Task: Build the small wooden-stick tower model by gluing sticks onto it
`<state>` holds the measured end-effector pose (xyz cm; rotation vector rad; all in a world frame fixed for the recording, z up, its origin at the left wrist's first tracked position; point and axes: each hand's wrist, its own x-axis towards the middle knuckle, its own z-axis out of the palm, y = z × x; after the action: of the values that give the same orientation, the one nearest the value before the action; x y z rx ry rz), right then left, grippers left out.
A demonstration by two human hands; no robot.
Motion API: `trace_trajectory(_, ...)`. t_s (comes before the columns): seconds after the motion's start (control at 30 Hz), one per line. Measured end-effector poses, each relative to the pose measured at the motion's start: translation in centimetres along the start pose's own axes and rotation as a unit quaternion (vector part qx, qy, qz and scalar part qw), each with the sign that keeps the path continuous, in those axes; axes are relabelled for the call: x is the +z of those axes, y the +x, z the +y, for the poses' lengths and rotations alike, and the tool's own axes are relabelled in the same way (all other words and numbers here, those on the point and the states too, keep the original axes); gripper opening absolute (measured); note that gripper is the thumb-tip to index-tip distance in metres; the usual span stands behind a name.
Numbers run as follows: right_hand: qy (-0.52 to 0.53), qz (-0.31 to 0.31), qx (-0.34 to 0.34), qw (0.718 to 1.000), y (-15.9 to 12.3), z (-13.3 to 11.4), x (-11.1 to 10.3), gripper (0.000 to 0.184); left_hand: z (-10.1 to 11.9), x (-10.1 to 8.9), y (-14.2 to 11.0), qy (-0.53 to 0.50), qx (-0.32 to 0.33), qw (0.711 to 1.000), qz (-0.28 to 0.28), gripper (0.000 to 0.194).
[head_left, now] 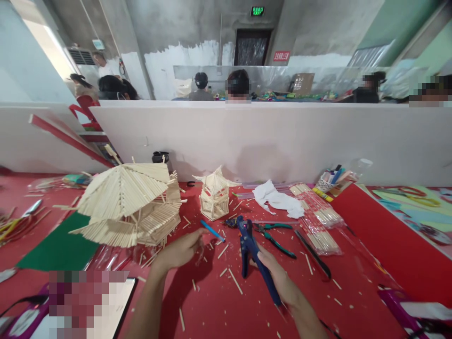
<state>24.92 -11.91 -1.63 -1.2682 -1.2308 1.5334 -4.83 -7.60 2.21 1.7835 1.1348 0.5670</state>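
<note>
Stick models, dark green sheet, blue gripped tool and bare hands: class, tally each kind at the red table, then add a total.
Stick models: 2 (large model, small model)
Dark green sheet: 1
Blue gripped tool: 1
Hands: 2 (left hand, right hand)
Total: 6

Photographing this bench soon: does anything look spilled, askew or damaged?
Mostly litter: loose stick offcuts are strewn over the red table, and a crumpled white tissue lies behind the tools. Single sticks jut unevenly from the large stick model, though that may be unfinished work. I see no obvious breakage.
</note>
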Motion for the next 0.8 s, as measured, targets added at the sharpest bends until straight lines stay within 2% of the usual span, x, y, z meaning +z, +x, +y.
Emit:
trace_trajectory(0.1, -0.105, 0.000, 0.002, 0.994, -0.1, -1.4, 0.7, 0.077, 1.0, -0.3, 0.1, -0.052, 0.000, 0.999, 0.014, 0.023)
trace_trajectory(0.17, -0.182, -0.010, -0.014, 0.983, 0.0, -2.6, 1.4, 0.071, 1.4, -0.5, 0.3, -0.054, -0.016, 0.998, 0.022, 0.030)
trace_trajectory(0.27, -0.258, -0.067, -0.065, 0.962, 0.3, -4.5, 2.4, 0.057, 1.5, -0.6, 0.5, -0.038, -0.024, 0.997, 0.063, 0.042)
trace_trajectory(0.33, -0.288, -0.092, -0.080, 0.950, 0.8, -5.4, 3.1, 0.051, 1.5, -0.6, 0.6, -0.042, -0.018, 0.996, 0.081, 0.042)
trace_trajectory(0.47, -0.324, -0.106, -0.097, 0.935, 1.8, -5.6, 4.0, 0.045, 1.3, -0.4, 0.9, -0.089, -0.012, 0.995, 0.036, 0.035)
trace_trajectory(0.57, -0.343, -0.101, -0.099, 0.929, 2.4, -5.0, 4.3, 0.045, 1.2, -0.3, 1.1, -0.124, -0.025, 0.992, 0.026, 0.034)
trace_trajectory(0.8, -0.333, -0.101, -0.106, 0.931, 2.4, -4.0, 4.4, 0.044, 0.5, 0.6, 1.4, -0.171, -0.049, 0.984, -0.023, 0.041)
